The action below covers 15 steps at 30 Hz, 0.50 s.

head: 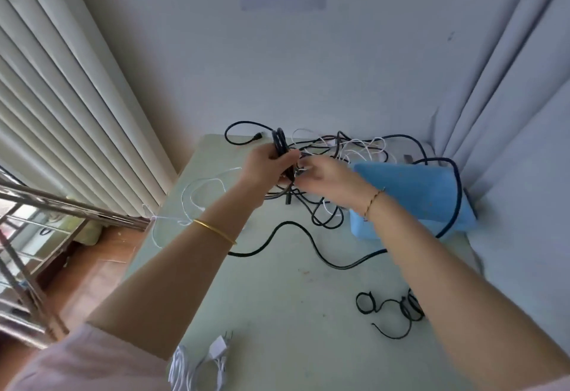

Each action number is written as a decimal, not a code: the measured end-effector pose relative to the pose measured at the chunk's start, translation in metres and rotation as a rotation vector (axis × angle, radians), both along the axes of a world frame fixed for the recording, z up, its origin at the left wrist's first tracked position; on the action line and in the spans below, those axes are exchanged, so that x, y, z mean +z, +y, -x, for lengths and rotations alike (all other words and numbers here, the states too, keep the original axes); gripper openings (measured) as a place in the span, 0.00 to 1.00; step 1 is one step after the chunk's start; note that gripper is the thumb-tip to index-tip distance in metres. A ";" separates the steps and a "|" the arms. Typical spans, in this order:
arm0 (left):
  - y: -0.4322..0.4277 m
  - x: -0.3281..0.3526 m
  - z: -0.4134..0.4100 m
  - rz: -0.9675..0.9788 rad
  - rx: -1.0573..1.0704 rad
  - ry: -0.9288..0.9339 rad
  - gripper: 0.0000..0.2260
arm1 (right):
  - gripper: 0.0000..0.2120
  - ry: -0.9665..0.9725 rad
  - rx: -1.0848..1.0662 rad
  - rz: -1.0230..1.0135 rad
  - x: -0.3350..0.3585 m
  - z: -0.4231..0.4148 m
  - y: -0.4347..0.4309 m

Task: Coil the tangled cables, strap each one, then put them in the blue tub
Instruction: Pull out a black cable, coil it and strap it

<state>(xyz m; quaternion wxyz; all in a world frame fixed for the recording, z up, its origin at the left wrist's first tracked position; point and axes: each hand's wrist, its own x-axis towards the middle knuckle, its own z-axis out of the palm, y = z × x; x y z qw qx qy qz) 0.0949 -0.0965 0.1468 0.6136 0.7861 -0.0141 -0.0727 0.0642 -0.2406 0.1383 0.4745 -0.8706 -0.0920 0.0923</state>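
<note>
Table (277, 298) first: pale green, everything sits on it. Blue tub (416, 193) is at the far right, looks tipped on its side, and a black lead runs over it. No cable is inside it that I can see.

The tangle (354, 150) of black and white cables lies behind and just beside the tub. One long black cable (308, 245) snakes out from it across the middle of the table.

My left hand (268, 165) is held above the table, fingers wrapped round a black coil (279, 140), with loops sticking up out of the fist. My right hand (327, 174) is touching that coil at its waist with fingertips bunched. It's blurred, so I cannot tell whether they pinch a strap or the cable itself.

My read is that I'm strapping this coil. To do it well:
- Keep the left fist tight at the waist so the loops don't spring apart.
- Wrap the strap snug right beside the fist.
- Check the tail isn't caught in the tangle before lifting it away.

Spare black straps (385, 307) lie near right. A white charger (216, 353) is at the near edge.
</note>
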 end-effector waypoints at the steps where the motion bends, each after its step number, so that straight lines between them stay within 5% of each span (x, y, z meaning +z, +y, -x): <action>1: -0.005 -0.001 0.005 0.013 -0.018 0.019 0.08 | 0.15 0.016 0.014 -0.035 -0.009 0.008 0.005; 8: -0.014 0.000 0.039 0.130 -0.084 0.160 0.17 | 0.10 -0.024 -0.147 -0.348 -0.025 0.036 0.013; 10: -0.018 0.004 0.046 0.173 -0.110 0.167 0.13 | 0.10 -0.016 -0.166 -0.378 -0.023 0.042 0.013; 15: -0.018 0.013 0.050 -0.016 -0.076 0.046 0.09 | 0.08 0.144 -0.339 -0.545 -0.029 0.053 -0.011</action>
